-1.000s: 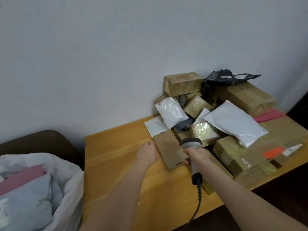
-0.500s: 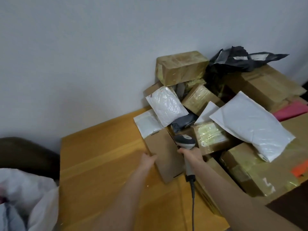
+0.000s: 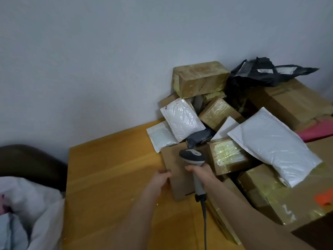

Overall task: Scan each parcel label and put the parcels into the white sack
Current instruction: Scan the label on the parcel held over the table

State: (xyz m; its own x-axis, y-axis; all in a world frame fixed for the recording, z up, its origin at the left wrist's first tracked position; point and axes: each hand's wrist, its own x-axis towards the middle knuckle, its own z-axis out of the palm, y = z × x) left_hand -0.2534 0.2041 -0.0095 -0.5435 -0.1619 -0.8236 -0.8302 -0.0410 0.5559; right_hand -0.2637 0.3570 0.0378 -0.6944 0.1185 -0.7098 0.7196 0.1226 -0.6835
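Note:
A flat brown cardboard parcel (image 3: 175, 163) lies at the near left edge of a pile of parcels on the wooden table (image 3: 111, 170). My left hand (image 3: 160, 181) grips the parcel's left edge. My right hand (image 3: 202, 175) holds a grey barcode scanner (image 3: 192, 156) by its handle, with the head over the parcel's top. Its cable hangs down toward me. The white sack (image 3: 36, 210) stands open at the lower left with soft parcels inside.
The pile holds taped brown boxes (image 3: 200, 78), white bubble mailers (image 3: 182, 120), a large white mailer (image 3: 277, 148), a black bag (image 3: 259, 73) and a pink parcel (image 3: 317, 134). A dark chair back (image 3: 30, 161) stands behind the sack. A plain wall rises behind the table.
My left hand moved from the bare table onto the cardboard parcel's left edge and took hold. The scanner came over the parcel. The view swung right, pushing the sack toward the left edge.

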